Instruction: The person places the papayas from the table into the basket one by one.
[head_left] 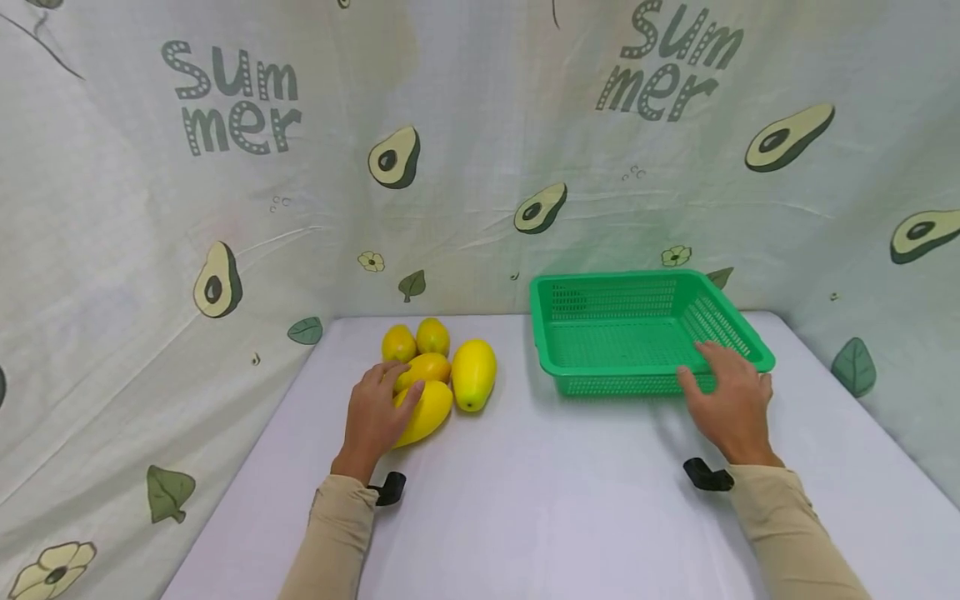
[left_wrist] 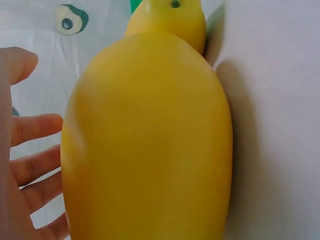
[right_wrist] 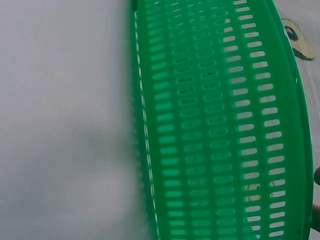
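Observation:
My left hand (head_left: 378, 412) reaches over a large smooth yellow fruit (head_left: 429, 414), mango-like in shape. In the left wrist view its fingers (left_wrist: 37, 129) lie spread and fairly straight along the side of the yellow fruit (left_wrist: 150, 135); whether they press on it I cannot tell. Behind that fruit lies an orange-yellow fruit (head_left: 429, 367), close to the same hand. At the front rim of a green plastic basket (head_left: 592, 383), my right hand (head_left: 731, 404) has its thumb apart from the fingers. The right wrist view shows the slotted basket (right_wrist: 220, 125) and only bits of fingers at the edge.
Two small lemon-like fruits (head_left: 432, 337) sit at the back of the fruit group. A papaya-like yellow fruit (head_left: 474, 375) with a greenish end is on its right. A white cloth covers the table (head_left: 555, 500), and a printed curtain (head_left: 465, 100) hangs behind.

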